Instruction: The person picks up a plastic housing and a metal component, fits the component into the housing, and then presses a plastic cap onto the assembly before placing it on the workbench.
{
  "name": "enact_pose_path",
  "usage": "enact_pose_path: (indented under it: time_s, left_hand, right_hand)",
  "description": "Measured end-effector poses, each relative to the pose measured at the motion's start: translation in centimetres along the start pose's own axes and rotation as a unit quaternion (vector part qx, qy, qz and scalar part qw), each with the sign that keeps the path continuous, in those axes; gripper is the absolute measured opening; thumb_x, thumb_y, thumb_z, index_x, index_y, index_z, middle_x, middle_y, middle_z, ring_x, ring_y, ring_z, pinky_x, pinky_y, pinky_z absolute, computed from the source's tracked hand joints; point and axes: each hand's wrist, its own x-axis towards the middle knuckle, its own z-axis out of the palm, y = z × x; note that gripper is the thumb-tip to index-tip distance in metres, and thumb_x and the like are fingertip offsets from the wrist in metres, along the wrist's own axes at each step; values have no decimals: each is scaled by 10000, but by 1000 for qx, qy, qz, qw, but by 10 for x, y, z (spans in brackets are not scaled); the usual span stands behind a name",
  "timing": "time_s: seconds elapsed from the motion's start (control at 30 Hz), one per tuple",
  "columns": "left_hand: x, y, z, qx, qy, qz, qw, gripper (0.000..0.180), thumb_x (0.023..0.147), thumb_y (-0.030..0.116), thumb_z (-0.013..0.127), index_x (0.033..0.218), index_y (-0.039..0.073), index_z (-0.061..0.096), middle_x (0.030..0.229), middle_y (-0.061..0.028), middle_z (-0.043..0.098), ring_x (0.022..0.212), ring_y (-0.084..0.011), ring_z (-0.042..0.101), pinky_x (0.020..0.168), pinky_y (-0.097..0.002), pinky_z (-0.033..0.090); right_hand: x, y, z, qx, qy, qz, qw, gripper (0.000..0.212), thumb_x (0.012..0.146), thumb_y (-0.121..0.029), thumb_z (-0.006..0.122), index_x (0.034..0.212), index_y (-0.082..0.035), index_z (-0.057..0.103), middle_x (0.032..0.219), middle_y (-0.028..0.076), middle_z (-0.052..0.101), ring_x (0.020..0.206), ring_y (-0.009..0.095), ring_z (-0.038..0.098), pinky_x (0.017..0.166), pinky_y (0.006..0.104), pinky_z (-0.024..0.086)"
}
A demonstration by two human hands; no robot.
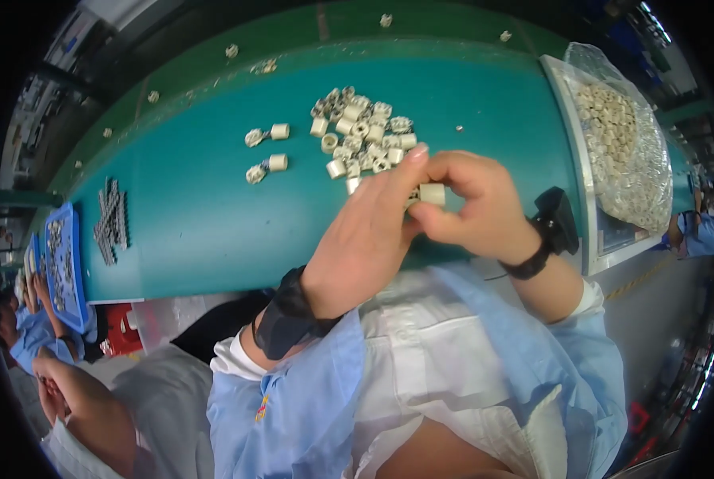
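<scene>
My left hand (365, 227) and my right hand (476, 199) meet over the near side of the green work surface (197, 231). Between the thumb and curled fingers of my right hand is a short cream plastic cylinder (431, 194). The left fingers close against its left end, and whatever they pinch is mostly hidden behind them. Just beyond my hands lies a loose pile of cream cylinders and ribbed pieces (361, 128). To the pile's left, two separate pairs rest on the surface, each with a cylinder (278, 163) beside a ribbed white piece (255, 173).
A clear plastic bag of cream parts (612, 144) lies on a white-framed panel (576, 152) at right. Dark grey strips (112, 223) are stacked at left, near a blue tray (65, 263) of small parts. A co-worker's arms (85, 391) are at lower left.
</scene>
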Motion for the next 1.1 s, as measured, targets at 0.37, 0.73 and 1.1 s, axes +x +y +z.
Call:
enact_pose_path:
  time_s: [0.37, 0.73, 1.1]
  left_hand:
    - [2, -24, -31, 25, 83, -89, 992, 457, 720, -3, 605, 1146, 3, 438, 1000, -146, 531, 918, -290, 497, 811, -343, 385]
    - [-11, -42, -49, 53, 128, -98, 986, 203, 717, -45, 581, 909, 21, 564, 899, -113, 570, 812, -256, 544, 718, -314, 428]
    - [-8, -41, -50, 34, 153, -121, 980, 153, 723, -64, 566, 857, 9, 570, 861, -115, 579, 772, -240, 563, 679, -295, 445]
  right_hand:
    - [167, 152, -178, -391, 60, 142, 907, 273, 701, -249, 611, 818, -4, 586, 681, 88, 580, 629, 161, 552, 591, 289, 436]
    - [200, 187, -194, -413, -101, 285, 859, 377, 703, -292, 634, 908, 21, 587, 817, 150, 609, 769, 239, 589, 672, 338, 463]
    - [141, 226, -271, -546, -25, 208, 811, 371, 723, -258, 627, 995, -15, 562, 912, 142, 598, 785, 216, 587, 729, 318, 455]
